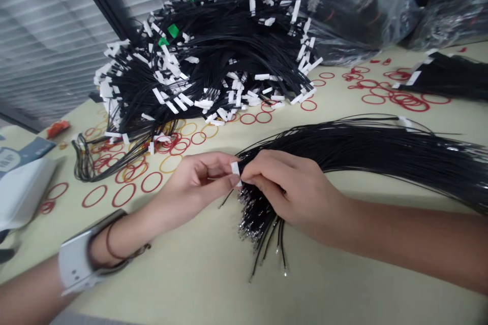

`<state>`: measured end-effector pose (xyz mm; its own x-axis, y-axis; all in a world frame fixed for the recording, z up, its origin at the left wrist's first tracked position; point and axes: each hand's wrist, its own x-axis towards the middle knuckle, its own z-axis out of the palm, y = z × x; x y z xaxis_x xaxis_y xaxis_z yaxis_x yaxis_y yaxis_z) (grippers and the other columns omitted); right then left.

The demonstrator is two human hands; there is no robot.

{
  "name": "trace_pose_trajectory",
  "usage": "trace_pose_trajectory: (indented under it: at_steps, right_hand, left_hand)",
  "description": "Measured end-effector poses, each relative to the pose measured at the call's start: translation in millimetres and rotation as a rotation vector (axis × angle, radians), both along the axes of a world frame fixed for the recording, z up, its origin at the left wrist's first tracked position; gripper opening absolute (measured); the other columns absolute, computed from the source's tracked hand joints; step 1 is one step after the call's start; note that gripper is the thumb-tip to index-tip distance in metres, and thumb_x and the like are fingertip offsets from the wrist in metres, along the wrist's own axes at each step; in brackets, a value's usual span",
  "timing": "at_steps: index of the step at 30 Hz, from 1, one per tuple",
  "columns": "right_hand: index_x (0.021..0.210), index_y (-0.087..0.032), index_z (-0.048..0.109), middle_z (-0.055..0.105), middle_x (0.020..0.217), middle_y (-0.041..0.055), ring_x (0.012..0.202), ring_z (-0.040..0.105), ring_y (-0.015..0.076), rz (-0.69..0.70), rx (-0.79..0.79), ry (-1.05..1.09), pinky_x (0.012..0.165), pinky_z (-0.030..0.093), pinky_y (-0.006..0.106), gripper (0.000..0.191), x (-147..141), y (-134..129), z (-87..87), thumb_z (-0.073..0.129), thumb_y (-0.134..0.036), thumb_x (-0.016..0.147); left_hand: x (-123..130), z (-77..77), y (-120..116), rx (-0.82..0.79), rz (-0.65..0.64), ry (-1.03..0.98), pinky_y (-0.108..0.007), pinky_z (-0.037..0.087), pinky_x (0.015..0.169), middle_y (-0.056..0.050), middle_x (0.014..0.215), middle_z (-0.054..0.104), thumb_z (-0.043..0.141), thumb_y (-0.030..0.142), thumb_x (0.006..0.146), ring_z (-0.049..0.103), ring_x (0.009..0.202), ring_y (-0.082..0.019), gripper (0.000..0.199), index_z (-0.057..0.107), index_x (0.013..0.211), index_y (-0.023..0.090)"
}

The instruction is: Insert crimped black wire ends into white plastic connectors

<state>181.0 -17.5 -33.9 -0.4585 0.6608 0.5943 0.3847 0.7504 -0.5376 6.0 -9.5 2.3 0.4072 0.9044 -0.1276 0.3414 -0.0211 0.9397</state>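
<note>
My left hand [206, 177] pinches a small white connector [235, 173] between thumb and fingers. Close against it, my right hand [292, 183] is closed, thumb and index finger together on a thin black wire at the connector's side; the fingers mostly hide that wire. Beneath both hands lies a thick bundle of black wires [366, 147], which runs off to the right. Its near ends carry small shiny metal terminals [251, 213], and a few wires stick out loosely toward me.
A large heap of black cables with white connectors [213, 56] lies at the back. Red and yellow rubber bands [124, 195] are scattered around it. Clear plastic bags [354, 5] stand back right, another cable bundle [450, 77] at right, and a white box [26, 188] at left.
</note>
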Motion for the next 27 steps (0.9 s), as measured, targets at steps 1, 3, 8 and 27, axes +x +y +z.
trace_pose_trajectory:
  at_steps: [1,3,8,27]
  right_hand:
    - [0.084,-0.016,0.052,0.055,0.077,0.0,0.073,0.049,0.009,-0.007,0.0,0.001,0.066,0.039,0.02,0.018,0.4,1.1,1.4,0.04,-0.004,0.08]
    - [0.088,-0.016,0.052,0.057,0.08,0.0005,0.076,0.051,0.0097,-0.031,0.018,-0.009,0.069,0.04,0.021,0.014,2.3,4.7,5.6,0.041,-0.009,0.083]
    - [0.103,-0.011,0.052,0.052,0.1,0.01,0.094,0.045,0.02,-0.063,0.212,-0.192,0.083,0.038,0.034,0.033,11.4,21.3,20.2,0.057,-0.027,0.074]
    - [0.077,-0.014,0.057,0.053,0.074,0.0018,0.073,0.047,0.0121,0.258,0.057,-0.582,0.066,0.037,0.025,0.012,20.7,22.3,50.5,0.046,-0.015,0.083]
  left_hand:
    - [-1.1,0.4,1.7,-0.012,-0.001,-0.031,-0.014,0.045,0.06,0.002,0.07,0.064,0.059,0.014,0.076,0.057,0.064,-0.007,0.01,0.064,0.083,0.018]
    - [-4.3,1.0,4.9,-0.048,0.003,-0.097,-0.013,0.045,0.061,0.003,0.069,0.063,0.059,0.013,0.076,0.057,0.065,-0.006,0.009,0.063,0.083,0.017]
    - [-13.6,0.7,9.6,-0.109,0.024,-0.223,-0.012,0.046,0.061,0.002,0.07,0.063,0.062,0.016,0.075,0.057,0.065,-0.006,0.011,0.063,0.086,0.019]
    - [-18.0,9.9,16.1,0.191,0.048,0.08,-0.022,0.043,0.058,-0.001,0.07,0.062,0.059,0.023,0.076,0.055,0.063,-0.011,0.009,0.061,0.08,0.015]
